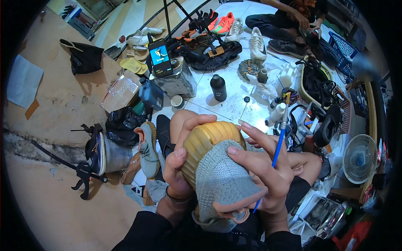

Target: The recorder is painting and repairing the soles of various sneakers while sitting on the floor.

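Held up over my lap is a grey knit shoe (220, 167), toe end away from me, with a yellowish ribbed sole (197, 154) and a pinkish collar. My left hand (176, 167) is closed round the sole's left side, thumb and fingers pressing on its edge. A thin blue paintbrush (279, 144) runs through the fingers of my right hand (270, 175), its bristle end pointing up and away. That hand's thumb rests on the knit upper near the toe, and its index finger reaches to the sole edge. A similar grey shoe (148, 152) stands to the left.
A black bottle (218, 88) stands on the white tiles ahead, behind it a phone (160, 56) on a metal can. Baskets, shoes and a small fan (359, 159) crowd the right. A clamp (86, 175) lies left. Another person's hand (302, 21) works at the far right.
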`<state>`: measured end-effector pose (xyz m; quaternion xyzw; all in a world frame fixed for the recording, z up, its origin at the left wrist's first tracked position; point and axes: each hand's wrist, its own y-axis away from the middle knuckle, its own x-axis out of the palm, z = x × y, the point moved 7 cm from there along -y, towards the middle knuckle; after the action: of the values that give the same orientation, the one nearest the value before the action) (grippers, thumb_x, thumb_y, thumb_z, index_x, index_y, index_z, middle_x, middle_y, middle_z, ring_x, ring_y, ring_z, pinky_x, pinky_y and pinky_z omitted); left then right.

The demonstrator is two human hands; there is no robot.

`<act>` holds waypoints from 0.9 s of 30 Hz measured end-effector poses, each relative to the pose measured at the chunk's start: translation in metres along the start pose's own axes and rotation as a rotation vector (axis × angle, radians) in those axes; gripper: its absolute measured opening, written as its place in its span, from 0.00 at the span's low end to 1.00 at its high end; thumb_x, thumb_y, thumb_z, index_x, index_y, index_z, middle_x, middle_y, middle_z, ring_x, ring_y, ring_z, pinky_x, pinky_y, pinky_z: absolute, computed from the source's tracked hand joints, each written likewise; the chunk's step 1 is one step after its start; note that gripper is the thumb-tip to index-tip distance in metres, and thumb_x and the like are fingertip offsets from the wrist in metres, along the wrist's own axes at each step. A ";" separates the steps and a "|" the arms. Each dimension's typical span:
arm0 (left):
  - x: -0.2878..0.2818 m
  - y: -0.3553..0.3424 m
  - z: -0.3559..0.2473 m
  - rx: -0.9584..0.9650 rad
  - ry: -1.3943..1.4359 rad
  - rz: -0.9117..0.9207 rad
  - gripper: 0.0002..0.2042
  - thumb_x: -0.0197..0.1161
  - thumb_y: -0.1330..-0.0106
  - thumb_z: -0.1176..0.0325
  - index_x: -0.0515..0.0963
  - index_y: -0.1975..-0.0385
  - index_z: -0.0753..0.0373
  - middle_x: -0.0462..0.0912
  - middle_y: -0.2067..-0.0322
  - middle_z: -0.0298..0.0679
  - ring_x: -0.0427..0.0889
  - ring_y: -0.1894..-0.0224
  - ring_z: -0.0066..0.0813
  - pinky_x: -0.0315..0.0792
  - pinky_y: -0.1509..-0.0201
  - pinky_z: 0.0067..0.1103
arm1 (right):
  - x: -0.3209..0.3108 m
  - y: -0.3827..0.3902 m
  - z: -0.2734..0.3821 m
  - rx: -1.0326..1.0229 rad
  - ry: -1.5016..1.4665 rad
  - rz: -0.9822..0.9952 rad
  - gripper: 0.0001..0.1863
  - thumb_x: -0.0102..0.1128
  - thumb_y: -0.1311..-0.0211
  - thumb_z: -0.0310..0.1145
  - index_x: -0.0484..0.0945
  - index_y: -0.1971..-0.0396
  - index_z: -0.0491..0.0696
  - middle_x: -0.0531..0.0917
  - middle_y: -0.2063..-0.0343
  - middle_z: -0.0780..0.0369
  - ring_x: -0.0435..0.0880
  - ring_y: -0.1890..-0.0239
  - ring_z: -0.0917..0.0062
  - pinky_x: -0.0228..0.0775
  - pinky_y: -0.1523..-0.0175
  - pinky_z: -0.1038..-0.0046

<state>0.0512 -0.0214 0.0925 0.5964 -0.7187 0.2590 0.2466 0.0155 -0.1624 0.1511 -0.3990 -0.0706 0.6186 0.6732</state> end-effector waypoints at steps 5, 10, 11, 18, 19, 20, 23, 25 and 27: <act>0.000 -0.003 0.005 -0.001 -0.009 0.034 0.37 0.45 0.42 0.46 0.60 0.38 0.69 0.74 0.47 0.56 0.76 0.45 0.42 0.67 0.38 0.31 | -0.004 0.005 -0.005 -0.003 -0.005 -0.002 0.20 0.65 0.47 0.47 0.84 0.59 0.49 0.84 0.56 0.48 0.81 0.49 0.60 0.73 0.51 0.64; 0.003 -0.001 0.010 -0.065 0.074 0.000 0.30 0.53 0.43 0.46 0.64 0.46 0.61 0.68 0.51 0.42 0.70 0.45 0.36 0.67 0.40 0.36 | -0.007 0.006 -0.005 -0.012 -0.004 -0.002 0.20 0.65 0.47 0.48 0.84 0.59 0.50 0.83 0.55 0.47 0.81 0.49 0.60 0.73 0.51 0.64; 0.004 0.000 0.011 -0.075 0.089 -0.011 0.28 0.56 0.43 0.46 0.65 0.48 0.58 0.66 0.52 0.37 0.69 0.45 0.34 0.67 0.41 0.38 | -0.007 0.005 -0.005 -0.001 -0.023 0.013 0.20 0.65 0.47 0.47 0.84 0.59 0.50 0.82 0.53 0.47 0.80 0.49 0.60 0.73 0.51 0.64; 0.003 0.000 0.003 0.045 0.071 0.024 0.38 0.46 0.43 0.45 0.60 0.38 0.69 0.73 0.47 0.58 0.75 0.45 0.44 0.67 0.38 0.31 | -0.004 -0.003 0.005 -0.011 0.002 0.026 0.18 0.71 0.52 0.40 0.83 0.59 0.53 0.79 0.47 0.49 0.79 0.49 0.61 0.73 0.51 0.66; 0.004 0.001 -0.001 0.090 0.079 0.044 0.38 0.47 0.43 0.45 0.60 0.38 0.69 0.73 0.46 0.58 0.75 0.45 0.44 0.67 0.38 0.31 | -0.003 -0.003 0.007 -0.011 0.009 0.031 0.18 0.71 0.52 0.39 0.83 0.59 0.54 0.79 0.47 0.49 0.79 0.49 0.61 0.73 0.50 0.66; 0.003 0.002 -0.003 0.099 0.054 0.026 0.38 0.47 0.43 0.45 0.60 0.39 0.69 0.73 0.46 0.58 0.75 0.44 0.44 0.66 0.37 0.31 | -0.004 -0.003 0.009 0.006 0.014 0.035 0.18 0.72 0.53 0.37 0.83 0.59 0.55 0.79 0.47 0.50 0.80 0.50 0.62 0.74 0.50 0.66; 0.010 0.005 -0.009 0.098 0.055 0.112 0.37 0.47 0.43 0.46 0.60 0.39 0.70 0.71 0.45 0.58 0.74 0.44 0.45 0.65 0.37 0.33 | -0.004 -0.004 0.012 -0.002 0.030 0.039 0.17 0.72 0.53 0.34 0.83 0.59 0.57 0.80 0.47 0.51 0.81 0.52 0.62 0.74 0.50 0.66; 0.008 0.009 -0.009 0.044 0.068 0.057 0.37 0.47 0.43 0.47 0.60 0.39 0.70 0.70 0.44 0.59 0.74 0.43 0.45 0.64 0.36 0.34 | -0.005 -0.004 0.014 -0.026 0.046 0.043 0.17 0.72 0.53 0.33 0.83 0.60 0.57 0.80 0.47 0.51 0.81 0.53 0.63 0.75 0.49 0.67; 0.008 0.006 -0.011 0.042 0.026 0.090 0.37 0.47 0.43 0.47 0.60 0.39 0.70 0.70 0.44 0.59 0.73 0.43 0.46 0.64 0.36 0.34 | -0.007 -0.003 0.014 -0.028 0.047 0.026 0.17 0.71 0.53 0.31 0.83 0.60 0.58 0.80 0.48 0.51 0.82 0.54 0.64 0.75 0.50 0.67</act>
<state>0.0447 -0.0188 0.1058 0.5650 -0.7360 0.2925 0.2315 0.0081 -0.1617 0.1654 -0.4237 -0.0583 0.6168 0.6608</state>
